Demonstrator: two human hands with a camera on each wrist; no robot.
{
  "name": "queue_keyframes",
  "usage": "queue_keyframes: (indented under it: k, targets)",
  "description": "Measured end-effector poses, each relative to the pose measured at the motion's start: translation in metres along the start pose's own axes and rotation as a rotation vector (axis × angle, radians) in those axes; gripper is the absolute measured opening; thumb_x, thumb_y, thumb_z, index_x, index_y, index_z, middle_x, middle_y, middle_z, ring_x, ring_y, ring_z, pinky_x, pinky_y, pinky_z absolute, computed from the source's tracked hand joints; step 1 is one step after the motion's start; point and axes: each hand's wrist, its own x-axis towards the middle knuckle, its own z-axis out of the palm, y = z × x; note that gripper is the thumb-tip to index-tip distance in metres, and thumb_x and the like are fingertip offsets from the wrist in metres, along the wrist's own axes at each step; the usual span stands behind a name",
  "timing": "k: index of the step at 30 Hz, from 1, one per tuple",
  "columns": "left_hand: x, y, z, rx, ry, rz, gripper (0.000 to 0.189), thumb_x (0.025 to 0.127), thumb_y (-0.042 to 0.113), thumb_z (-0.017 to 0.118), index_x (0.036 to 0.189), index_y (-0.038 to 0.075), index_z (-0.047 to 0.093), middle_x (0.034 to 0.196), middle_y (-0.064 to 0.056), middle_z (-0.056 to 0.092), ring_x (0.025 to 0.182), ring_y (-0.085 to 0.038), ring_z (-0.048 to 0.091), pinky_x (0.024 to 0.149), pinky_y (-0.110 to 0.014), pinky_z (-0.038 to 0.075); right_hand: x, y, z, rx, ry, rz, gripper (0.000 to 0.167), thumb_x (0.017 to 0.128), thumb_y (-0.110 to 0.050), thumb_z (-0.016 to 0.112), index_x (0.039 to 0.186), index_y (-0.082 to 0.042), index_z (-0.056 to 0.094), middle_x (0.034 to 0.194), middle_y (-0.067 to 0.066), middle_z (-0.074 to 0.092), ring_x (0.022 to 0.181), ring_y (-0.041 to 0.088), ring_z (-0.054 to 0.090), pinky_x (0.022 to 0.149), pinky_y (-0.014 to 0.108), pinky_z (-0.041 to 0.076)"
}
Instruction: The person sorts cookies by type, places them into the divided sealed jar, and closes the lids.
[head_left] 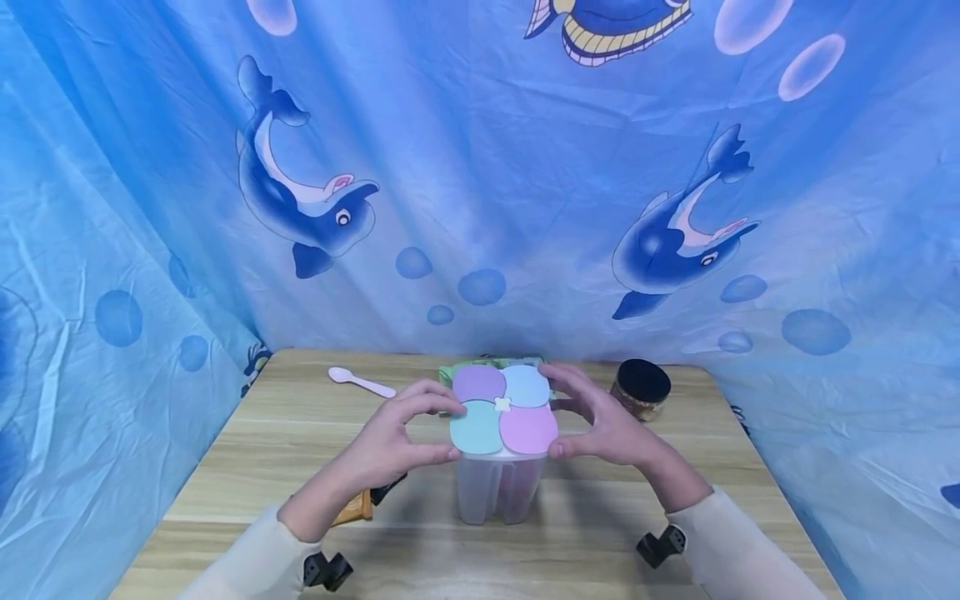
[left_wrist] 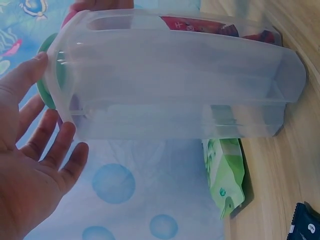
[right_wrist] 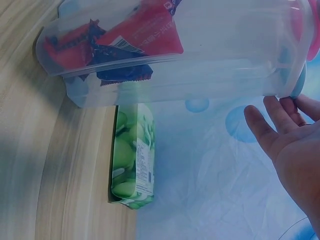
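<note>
A tall clear plastic container [head_left: 480,492] stands upright on the table, divided into compartments. Red and blue wrapped packets [right_wrist: 145,37] lie inside one of them. On top sits a lid [head_left: 502,405] with purple, blue, green and pink rounded panels. My left hand [head_left: 408,425] touches the lid's left side with thumb and fingertips, the fingers spread and loosely straight. At the opposite side, my right hand [head_left: 600,421] touches the lid's edge, thumb at the front corner and index finger near the back. Some right fingertips are hidden behind the lid in the right wrist view.
Behind the container is a green carton [right_wrist: 132,160] printed with fruit. A pale spoon [head_left: 362,382] lies back left; a jar with a black lid [head_left: 642,388] stands back right. Near my left forearm lie an orange item [head_left: 354,507] and a dark packet [left_wrist: 304,224].
</note>
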Motion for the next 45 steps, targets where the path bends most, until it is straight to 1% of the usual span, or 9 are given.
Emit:
queue_keyframes:
  k: [5, 8, 16, 20, 25, 28, 32, 35, 45]
  targets:
    - [0.001, 0.0, 0.0, 0.042, 0.024, -0.013, 0.042, 0.08, 0.032, 0.09, 0.118, 0.029, 0.074, 0.124, 0.013, 0.064, 0.122, -0.014, 0.058, 0.103, -0.041, 0.049, -0.001, -0.001, 0.001, 0.018, 0.005, 0.009, 0.098, 0.08, -0.009, 0.088, 0.159, -0.002, 0.03, 0.16, 0.013, 0.034, 0.143, 0.016, 0.044, 0.113, 0.038, 0.046]
    - [0.002, -0.002, 0.0, 0.069, 0.039, 0.0, 0.041, 0.077, 0.031, 0.092, 0.114, 0.03, 0.075, 0.122, 0.014, 0.065, 0.12, -0.013, 0.06, 0.102, -0.041, 0.05, 0.0, -0.002, 0.002, 0.03, 0.012, 0.01, 0.098, 0.08, -0.008, 0.088, 0.159, -0.003, 0.031, 0.159, 0.013, 0.034, 0.143, 0.017, 0.044, 0.112, 0.036, 0.046]
    - [0.001, -0.01, 0.004, 0.078, 0.082, 0.069, 0.038, 0.075, 0.026, 0.093, 0.109, 0.029, 0.076, 0.118, 0.012, 0.068, 0.114, -0.013, 0.064, 0.099, -0.034, 0.053, -0.002, -0.005, 0.003, 0.017, 0.021, 0.027, 0.098, 0.079, -0.009, 0.089, 0.158, -0.003, 0.032, 0.159, 0.012, 0.035, 0.142, 0.016, 0.045, 0.111, 0.044, 0.047]
    - [0.002, -0.012, 0.006, 0.055, 0.149, 0.114, 0.033, 0.076, 0.018, 0.091, 0.106, 0.025, 0.079, 0.114, 0.008, 0.072, 0.112, -0.014, 0.067, 0.099, -0.031, 0.052, -0.002, -0.006, 0.004, -0.009, 0.022, 0.03, 0.098, 0.078, -0.009, 0.089, 0.158, -0.004, 0.033, 0.159, 0.012, 0.036, 0.141, 0.019, 0.046, 0.11, 0.053, 0.046]
    - [0.008, -0.005, 0.003, 0.055, 0.189, 0.152, 0.026, 0.081, 0.012, 0.087, 0.104, 0.022, 0.079, 0.112, 0.005, 0.073, 0.111, -0.016, 0.067, 0.101, -0.038, 0.053, 0.0, -0.006, 0.004, -0.049, 0.009, 0.032, 0.098, 0.078, -0.011, 0.09, 0.159, -0.008, 0.034, 0.159, 0.011, 0.036, 0.14, 0.026, 0.048, 0.109, 0.058, 0.046]
    - [0.012, 0.002, 0.001, 0.066, 0.189, 0.118, 0.025, 0.083, 0.018, 0.087, 0.107, 0.022, 0.079, 0.113, 0.008, 0.073, 0.112, -0.014, 0.066, 0.101, -0.041, 0.052, 0.0, -0.007, 0.003, -0.054, 0.004, 0.041, 0.098, 0.078, -0.012, 0.09, 0.159, -0.01, 0.034, 0.159, 0.01, 0.037, 0.14, 0.028, 0.048, 0.109, 0.059, 0.045]
    - [0.02, 0.01, -0.003, 0.063, 0.193, 0.077, 0.022, 0.086, 0.023, 0.084, 0.108, 0.021, 0.079, 0.111, 0.012, 0.074, 0.109, -0.011, 0.068, 0.099, -0.043, 0.053, 0.0, -0.008, 0.003, -0.058, -0.001, 0.055, 0.098, 0.079, -0.014, 0.089, 0.159, -0.01, 0.034, 0.158, 0.01, 0.037, 0.14, 0.029, 0.049, 0.11, 0.051, 0.047]
    - [0.028, 0.015, -0.005, 0.064, 0.173, 0.058, 0.016, 0.09, 0.026, 0.081, 0.105, 0.021, 0.079, 0.108, 0.014, 0.074, 0.106, -0.01, 0.068, 0.095, -0.043, 0.054, 0.0, -0.008, 0.003, -0.066, -0.01, 0.052, 0.098, 0.079, -0.014, 0.089, 0.159, -0.008, 0.033, 0.158, 0.01, 0.037, 0.139, 0.031, 0.049, 0.11, 0.046, 0.048]
    - [0.047, 0.019, -0.005, -0.035, 0.114, -0.007, 0.009, 0.093, 0.024, 0.077, 0.101, 0.019, 0.08, 0.099, 0.008, 0.073, 0.094, -0.015, 0.068, 0.084, -0.032, 0.058, 0.001, -0.01, 0.002, -0.063, -0.014, 0.066, 0.099, 0.079, -0.016, 0.089, 0.16, -0.008, 0.032, 0.159, 0.01, 0.035, 0.139, 0.033, 0.048, 0.111, 0.053, 0.045]
